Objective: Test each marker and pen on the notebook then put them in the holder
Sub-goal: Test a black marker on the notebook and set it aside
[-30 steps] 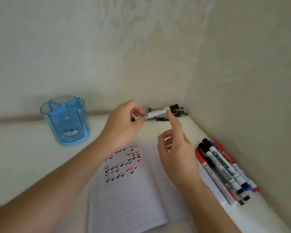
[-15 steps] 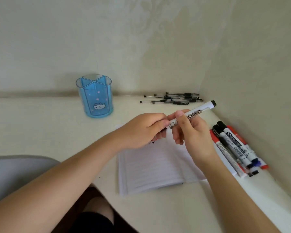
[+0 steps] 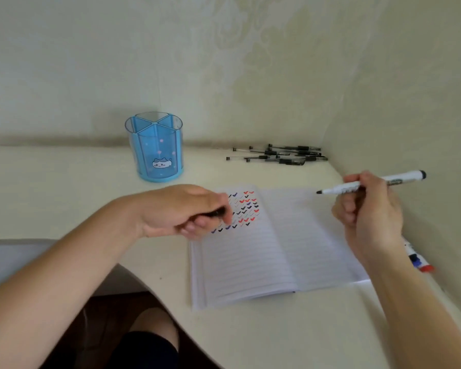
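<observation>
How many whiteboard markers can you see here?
3. One uncapped marker in the right hand, tip over the notebook; a blue-capped marker and a red-capped marker peek out beside the right forearm. More may hide behind it.

Holder (image 3: 155,153): translucent glossy blue plastic. Notebook (image 3: 272,251): matt lined paper. Marker (image 3: 351,186): smooth white plastic. Table (image 3: 64,187): smooth, cream, matt.

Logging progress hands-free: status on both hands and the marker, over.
Right hand holds uncapped marker, tip over right page of notebook. Left hand pinches dark cap by the check marks. Nothing blocking the page.
</observation>
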